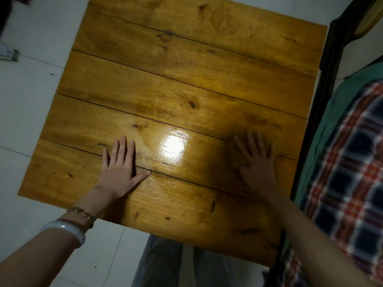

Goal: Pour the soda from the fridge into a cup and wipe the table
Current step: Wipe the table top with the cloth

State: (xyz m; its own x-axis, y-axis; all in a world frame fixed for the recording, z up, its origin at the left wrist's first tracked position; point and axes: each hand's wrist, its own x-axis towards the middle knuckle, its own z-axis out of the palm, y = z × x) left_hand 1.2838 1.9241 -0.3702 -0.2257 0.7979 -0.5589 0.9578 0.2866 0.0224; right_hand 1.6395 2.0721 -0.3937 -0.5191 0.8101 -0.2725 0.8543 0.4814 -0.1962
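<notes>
A glossy wooden plank table fills the head view, seen from above. My left hand lies flat on its near left part, fingers spread, holding nothing. My right hand is over the near right part, palm down with fingers apart, and it is blurred. No soda, cup or cloth shows in the frame. A faint ring mark sits on the far plank. A bright light glare lies between my hands.
White tiled floor surrounds the table on the left and near side. On the right stands a dark wooden frame with green and plaid cloth beside it. A small packet lies on the floor at far left.
</notes>
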